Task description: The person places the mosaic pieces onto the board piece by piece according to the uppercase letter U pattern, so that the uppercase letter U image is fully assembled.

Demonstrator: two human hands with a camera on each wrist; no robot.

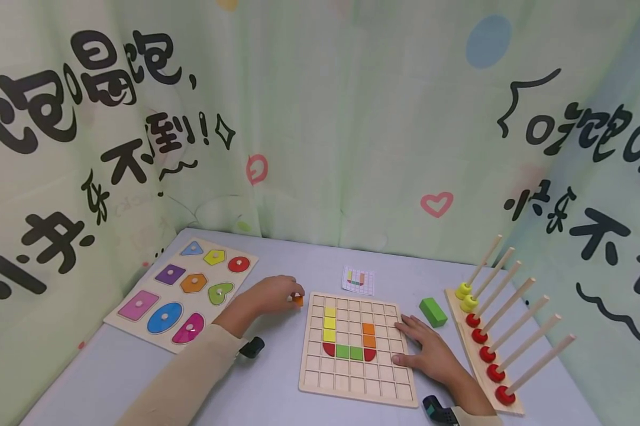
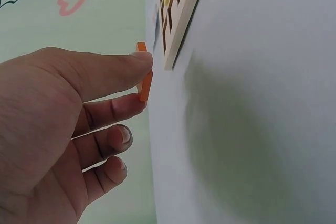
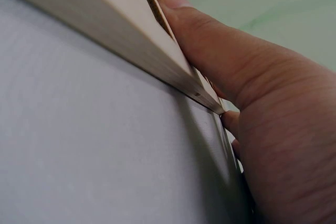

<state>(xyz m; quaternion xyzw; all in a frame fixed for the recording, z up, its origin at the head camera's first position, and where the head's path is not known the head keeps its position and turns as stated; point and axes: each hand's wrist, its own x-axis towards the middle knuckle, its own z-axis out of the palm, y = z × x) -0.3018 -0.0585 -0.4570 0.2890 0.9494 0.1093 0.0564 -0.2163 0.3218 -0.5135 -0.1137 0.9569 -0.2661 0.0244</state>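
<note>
My left hand [image 1: 272, 293] pinches a small orange tile [image 2: 144, 86] between thumb and fingertips, over the table just left of the wooden grid board [image 1: 312, 380]. In the left wrist view, the other fingers are loosely bent. Set in the board's grid are yellow tiles [image 1: 329, 323], orange tiles [image 1: 369, 341], green tiles [image 1: 349, 352] and red rounded tiles [image 1: 328, 349], together making a U shape. My right hand [image 1: 429, 354] rests at the board's right edge. Its thumb [image 3: 194, 24] lies on top, with the fingers spread along the side.
Behind the board lies a small pattern card [image 1: 358, 281]. A green block [image 1: 433, 312] sits at the right, beside a peg rack [image 1: 482, 349] with red and yellow beads. The shape puzzle board [image 1: 162, 284] lies at the left. A printed curtain [image 1: 320, 130] hangs around the table.
</note>
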